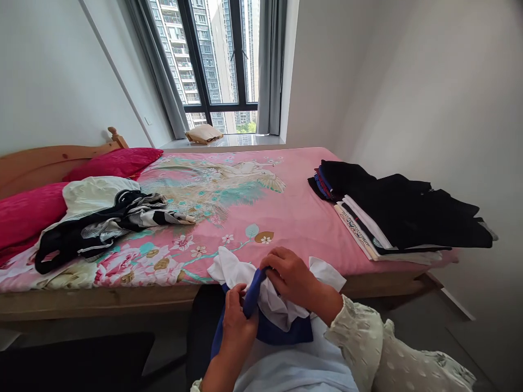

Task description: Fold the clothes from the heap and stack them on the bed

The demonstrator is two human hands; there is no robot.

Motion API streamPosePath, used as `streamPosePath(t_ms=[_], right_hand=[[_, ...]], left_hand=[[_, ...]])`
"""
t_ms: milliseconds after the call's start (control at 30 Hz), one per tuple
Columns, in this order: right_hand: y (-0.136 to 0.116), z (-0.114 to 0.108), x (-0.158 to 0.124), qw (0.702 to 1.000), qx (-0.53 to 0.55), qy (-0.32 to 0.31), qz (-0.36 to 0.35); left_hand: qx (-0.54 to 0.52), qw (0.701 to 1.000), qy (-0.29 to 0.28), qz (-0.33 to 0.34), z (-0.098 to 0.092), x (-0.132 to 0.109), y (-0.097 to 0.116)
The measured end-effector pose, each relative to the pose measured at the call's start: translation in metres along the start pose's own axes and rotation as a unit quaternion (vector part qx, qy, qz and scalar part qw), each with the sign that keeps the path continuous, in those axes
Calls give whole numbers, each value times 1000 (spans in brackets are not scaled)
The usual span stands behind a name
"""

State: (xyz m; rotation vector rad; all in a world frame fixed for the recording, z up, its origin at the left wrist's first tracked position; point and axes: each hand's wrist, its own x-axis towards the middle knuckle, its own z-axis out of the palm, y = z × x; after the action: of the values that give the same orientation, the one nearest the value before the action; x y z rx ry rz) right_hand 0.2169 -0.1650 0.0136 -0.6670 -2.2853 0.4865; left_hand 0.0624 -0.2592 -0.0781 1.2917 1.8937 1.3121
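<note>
Between both hands point(292, 276), blue-white cloth point(281, 310), crumpled folds

A single camera is riding on the head of the person point(359, 332), who is sitting just short of the near edge of the bed point(302, 207). It is looking forward and down, facing across the bed toward the window point(220, 54) on the far side. The left hand point(239, 321) and right hand point(291, 280) are showing close below it, near the middle. The view is reaching wide, taking in the headboard point(41, 166) at the left and a white wall point(417, 98) at the right.
</note>
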Motion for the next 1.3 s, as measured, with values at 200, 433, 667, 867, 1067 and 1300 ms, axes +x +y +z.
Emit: streamPosePath(t_ms=[200,433,667,867,1067,1300], right_hand=[[-4,-45,25,996,30,83,22],[12,-69,36,987,11,126,100],[2,-86,42,976,12,162,147],[-18,-107,58,962,-43,246,108],[-18,-148,56,933,-62,341,96],[-23,-185,43,879,-52,468,74]], left_hand=[[-184,971,-135,-75,-10,-3,19],[-472,816,-311,-121,-16,-16,50],[-384,889,-228,-97,3,-16,64],[-94,982,-145,-81,18,-10,55],[-73,996,-49,-3,-25,37,69],[-215,963,132,90,-79,93,170]])
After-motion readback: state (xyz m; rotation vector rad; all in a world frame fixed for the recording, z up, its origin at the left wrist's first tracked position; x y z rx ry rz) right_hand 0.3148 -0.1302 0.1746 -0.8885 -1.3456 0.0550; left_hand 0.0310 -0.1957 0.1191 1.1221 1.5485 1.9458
